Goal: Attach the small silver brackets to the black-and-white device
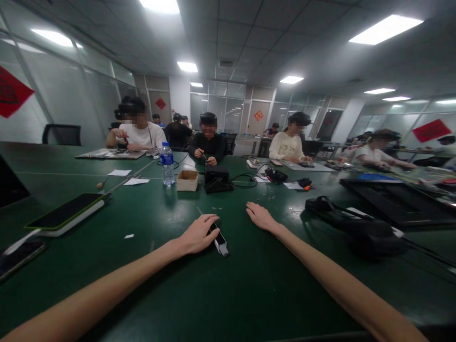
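My left hand [200, 233] rests over a small dark device with a light edge and grey end [221, 244], its thumb and fingers lying on it and partly hiding it. A thin pointed piece shows just beyond the fingertips. To the right, my right hand [261, 216] lies palm down on the green table [249, 285], fingers stretched forward and holding nothing. Small bits [271, 197] are scattered past its fingertips.
Beyond the hands stand a water bottle [167, 164], an open cardboard box [187, 181] and a black box-like object [217, 179]. At left lies a green-edged device [66, 211]; at right, a black headset [356, 228] and black tray [399, 202]. Several people sit across.
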A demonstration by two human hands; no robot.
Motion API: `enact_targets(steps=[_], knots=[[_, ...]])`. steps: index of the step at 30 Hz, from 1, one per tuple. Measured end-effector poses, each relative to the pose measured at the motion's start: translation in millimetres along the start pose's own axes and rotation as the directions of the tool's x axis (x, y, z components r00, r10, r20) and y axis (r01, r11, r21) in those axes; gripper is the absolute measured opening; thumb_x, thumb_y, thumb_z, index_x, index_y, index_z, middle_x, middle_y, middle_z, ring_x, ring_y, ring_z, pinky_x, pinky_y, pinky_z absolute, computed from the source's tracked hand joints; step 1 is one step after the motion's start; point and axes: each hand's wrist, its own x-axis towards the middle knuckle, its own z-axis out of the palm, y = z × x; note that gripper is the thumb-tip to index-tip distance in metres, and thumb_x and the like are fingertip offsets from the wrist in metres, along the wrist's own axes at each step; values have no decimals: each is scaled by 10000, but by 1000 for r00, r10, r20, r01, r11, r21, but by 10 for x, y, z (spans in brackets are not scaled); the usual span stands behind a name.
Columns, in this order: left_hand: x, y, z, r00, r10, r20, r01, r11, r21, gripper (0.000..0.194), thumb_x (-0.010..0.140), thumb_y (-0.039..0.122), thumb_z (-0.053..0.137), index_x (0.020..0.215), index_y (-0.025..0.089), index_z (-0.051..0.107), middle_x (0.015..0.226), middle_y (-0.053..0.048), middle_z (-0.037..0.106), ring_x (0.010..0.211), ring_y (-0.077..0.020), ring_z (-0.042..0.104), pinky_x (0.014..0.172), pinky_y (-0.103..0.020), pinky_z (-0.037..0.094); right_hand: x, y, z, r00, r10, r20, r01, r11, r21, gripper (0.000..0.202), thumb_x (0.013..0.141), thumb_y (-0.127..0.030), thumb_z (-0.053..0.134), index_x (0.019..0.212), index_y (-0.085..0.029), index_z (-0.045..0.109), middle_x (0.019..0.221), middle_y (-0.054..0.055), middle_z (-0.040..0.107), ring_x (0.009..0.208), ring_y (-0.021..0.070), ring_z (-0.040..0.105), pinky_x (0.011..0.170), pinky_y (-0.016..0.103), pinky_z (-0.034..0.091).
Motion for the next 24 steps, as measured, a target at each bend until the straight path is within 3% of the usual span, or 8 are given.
enact_targets(steps=[4, 8, 12, 15, 19, 21, 22, 24], knots=[[-7, -17, -56, 999, 22, 36, -21, 999, -39, 492, 935, 392, 367, 1355, 138, 393, 1403, -128, 421, 1302, -228, 371, 1095, -381, 297, -293, -446, 9, 998, -68, -3, 68, 995, 71, 500, 952, -425, 269, 1340, -206, 495, 1422, 35, 440, 1321, 228, 379, 1115, 376, 285], [-10, -46, -85, 996, 60, 71, -55, 995, -78, 519, 926, 373, 395, 1385, 134, 346, 1426, -129, 396, 1316, -225, 357, 1105, -381, 287, -471, -856, -16, 979, -197, -54, 205, 947, 246, 452, 922, -434, 333, 1300, -280, 529, 1383, -15, 485, 1296, 220, 417, 1105, 389, 320], [-35, -91, -89, 990, 104, 97, -94, 990, -102, 549, 930, 389, 394, 1412, 147, 296, 1452, -121, 361, 1328, -222, 342, 1118, -387, 269, -477, -966, -104, 971, -192, -143, 226, 931, 285, 431, 903, -451, 375, 1299, -341, 504, 1355, -42, 512, 1266, 204, 450, 1070, 386, 362], [-60, -100, -118, 987, 120, 110, -108, 988, -115, 552, 934, 387, 385, 1429, 176, 262, 1474, -103, 333, 1343, -230, 321, 1121, -406, 262, -361, -676, -228, 966, -86, -245, 142, 964, 224, 429, 911, -431, 354, 1283, -290, 514, 1324, -5, 540, 1241, 211, 464, 1060, 397, 357], [-84, -76, -172, 980, 145, 135, -124, 981, -152, 566, 934, 363, 388, 1448, 195, 225, 1494, -90, 302, 1355, -239, 302, 1129, -419, 247, -148, 137, -382, 952, 64, -299, -15, 987, 162, 524, 918, -371, 300, 1328, -76, 441, 1392, 176, 429, 1315, 263, 349, 1108, 432, 230], [-95, -60, -189, 978, 150, 143, -126, 978, -166, 574, 938, 362, 382, 1457, 192, 205, 1501, -90, 287, 1363, -236, 288, 1136, -418, 235, -54, 570, -393, 921, 298, -250, -312, 950, -15, 608, 908, -443, 328, 1369, -48, 378, 1443, 208, 338, 1361, 296, 257, 1110, 443, 191], [-103, -55, -193, 978, 150, 142, -126, 978, -167, 576, 943, 370, 373, 1461, 190, 196, 1505, -90, 278, 1367, -235, 279, 1140, -417, 228, -9, 757, -377, 881, 423, -213, -445, 893, -64, 664, 905, -495, 319, 1387, -38, 346, 1452, 224, 311, 1366, 319, 237, 1101, 464, 188], [-127, -55, -200, 983, 134, 128, -114, 981, -154, 577, 956, 404, 344, 1467, 191, 183, 1511, -90, 266, 1374, -239, 266, 1144, -422, 216, 91, 1041, -315, 820, 555, -136, -569, 817, -95, 765, 904, -572, 245, 1401, 6, 300, 1435, 276, 305, 1359, 355, 243, 1077, 504, 202]])
